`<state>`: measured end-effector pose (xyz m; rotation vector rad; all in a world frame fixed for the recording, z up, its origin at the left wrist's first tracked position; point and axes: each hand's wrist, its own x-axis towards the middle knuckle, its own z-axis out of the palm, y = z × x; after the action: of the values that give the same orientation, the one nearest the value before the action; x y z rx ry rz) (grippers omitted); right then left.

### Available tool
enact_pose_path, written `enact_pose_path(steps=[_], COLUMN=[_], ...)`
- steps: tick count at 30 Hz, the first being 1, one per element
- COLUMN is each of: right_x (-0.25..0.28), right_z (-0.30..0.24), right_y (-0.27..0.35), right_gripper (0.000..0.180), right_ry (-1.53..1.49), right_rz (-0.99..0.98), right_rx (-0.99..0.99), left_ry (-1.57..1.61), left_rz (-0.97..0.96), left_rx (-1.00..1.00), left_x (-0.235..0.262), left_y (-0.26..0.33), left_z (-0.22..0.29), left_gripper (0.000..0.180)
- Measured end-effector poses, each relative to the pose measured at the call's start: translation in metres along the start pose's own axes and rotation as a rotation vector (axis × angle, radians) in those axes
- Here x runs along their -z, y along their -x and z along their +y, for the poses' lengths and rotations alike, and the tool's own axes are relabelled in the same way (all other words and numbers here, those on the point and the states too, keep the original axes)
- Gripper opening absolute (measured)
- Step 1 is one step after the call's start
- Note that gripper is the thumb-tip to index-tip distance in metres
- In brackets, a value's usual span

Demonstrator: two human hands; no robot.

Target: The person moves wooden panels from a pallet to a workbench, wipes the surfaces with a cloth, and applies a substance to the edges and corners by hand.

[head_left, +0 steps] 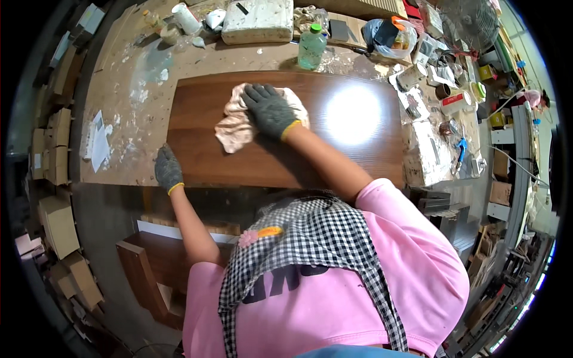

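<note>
Wiping goes best with the right hand (270,110), fingers spread, pressing the rag (239,122) flat on the brown panel (334,155) while the left hand (168,170), fingers curled on its near edge, steadies it.

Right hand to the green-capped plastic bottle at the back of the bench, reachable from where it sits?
Probably yes. The right hand lies flat on the rag on the brown panel, and the bottle stands just past the panel's far edge, with only bare panel between. The hand would have to leave the rag.

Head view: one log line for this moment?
right hand: pressed flat on rag | left hand: gripping near edge of wood panel | bench: cluttered
</note>
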<state>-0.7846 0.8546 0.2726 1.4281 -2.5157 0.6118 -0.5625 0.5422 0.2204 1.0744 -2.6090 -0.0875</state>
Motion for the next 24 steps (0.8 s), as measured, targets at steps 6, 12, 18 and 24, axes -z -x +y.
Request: enact_pose_path(steps=[6, 12, 18, 24], right_x=[0.038, 0.012, 0.05, 0.05], right_z=[0.078, 0.01, 0.015, 0.137], right_y=[0.063, 0.005, 0.004, 0.077], right_gripper=[0.051, 0.042, 0.04, 0.042], right_ry=[-0.057, -0.37, -1.415, -0.046], right_rz=[-0.031, -0.125, -0.046, 0.139], right_rx=[-0.123, 0.007, -0.561, -0.401], left_ry=[0.024, -0.01, 0.0, -0.016], left_rz=[-0.021, -0.022, -0.095, -0.118], left_rx=[0.073, -0.015, 0.099, 0.107], left_x=[0.007, -0.005, 0.004, 0.013], left_y=[0.003, -0.004, -0.001, -0.004], left_z=[-0.001, -0.015, -0.009, 0.01], left_gripper=[0.055, 0.055, 0.054, 0.051])
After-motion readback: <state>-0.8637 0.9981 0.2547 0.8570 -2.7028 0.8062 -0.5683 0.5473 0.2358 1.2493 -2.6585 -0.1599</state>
